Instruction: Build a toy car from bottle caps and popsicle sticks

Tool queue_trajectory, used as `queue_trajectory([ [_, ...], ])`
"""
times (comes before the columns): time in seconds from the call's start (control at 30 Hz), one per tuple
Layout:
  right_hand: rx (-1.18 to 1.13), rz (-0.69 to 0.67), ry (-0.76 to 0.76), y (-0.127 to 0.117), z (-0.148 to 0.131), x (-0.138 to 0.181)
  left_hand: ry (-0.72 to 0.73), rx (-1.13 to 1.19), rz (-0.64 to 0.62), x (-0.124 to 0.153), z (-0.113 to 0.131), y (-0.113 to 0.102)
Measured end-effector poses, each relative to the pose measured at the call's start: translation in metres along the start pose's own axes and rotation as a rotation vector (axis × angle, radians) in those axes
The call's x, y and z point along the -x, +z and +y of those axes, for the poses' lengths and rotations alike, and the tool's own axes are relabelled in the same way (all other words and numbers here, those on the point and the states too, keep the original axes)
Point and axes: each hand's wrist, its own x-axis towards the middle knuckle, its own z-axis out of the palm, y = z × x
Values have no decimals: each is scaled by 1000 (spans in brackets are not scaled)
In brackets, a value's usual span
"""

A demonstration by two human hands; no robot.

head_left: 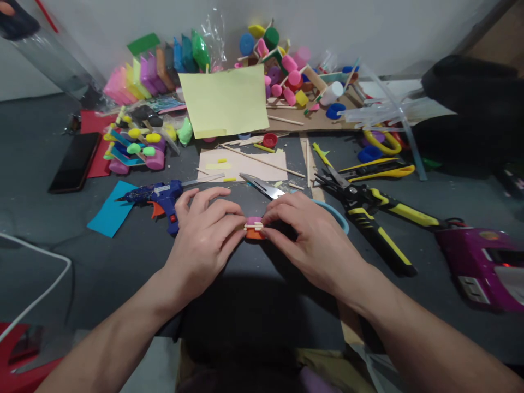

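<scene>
Between my two hands is a small orange and pink piece with short pale sticks across it. My left hand pinches its left end between thumb and fingertips. At the right end, my right hand grips it the same way, its other fingers curled. The fingertips cover both ends of the piece. Just beyond my right hand lie scissors with light blue handles, partly hidden under it. A blue glue gun lies beside my left hand.
Yellow-handled pliers and a purple box with an outlet lie at right. Behind are a yellow paper sheet, a pale card, coloured clay packs and pink craft pieces. A phone and blue paper lie left.
</scene>
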Motion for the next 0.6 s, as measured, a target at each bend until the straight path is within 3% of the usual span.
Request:
queue_trajectory([
  [0.6,-8,-3,1,1,0,-2,-3,-8,-9,-1,1,-1],
])
